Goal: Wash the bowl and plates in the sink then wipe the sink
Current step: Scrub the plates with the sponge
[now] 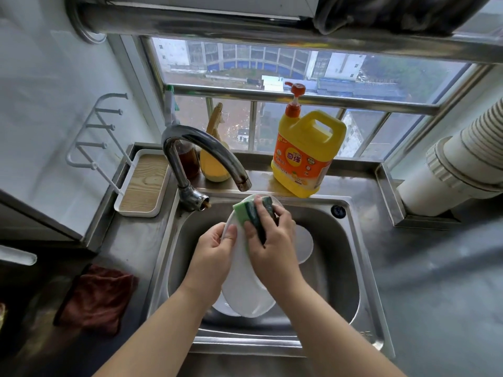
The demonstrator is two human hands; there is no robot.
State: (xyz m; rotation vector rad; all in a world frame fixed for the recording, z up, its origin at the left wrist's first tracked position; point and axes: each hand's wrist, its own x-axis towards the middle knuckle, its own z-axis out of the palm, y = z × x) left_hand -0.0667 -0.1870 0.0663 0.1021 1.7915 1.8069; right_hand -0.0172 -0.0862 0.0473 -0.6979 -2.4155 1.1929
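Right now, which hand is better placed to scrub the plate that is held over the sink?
The right hand. It already grips the green sponge against the white plate, while the left hand holds that plate by its left edge and should likely keep steadying it.

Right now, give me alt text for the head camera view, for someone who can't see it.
Over a steel sink, the left hand holds a white plate by its rim while the right hand scrubs it with a green sponge. More white dishes lie in the sink, under a curved tap; a yellow soap jug stands behind.
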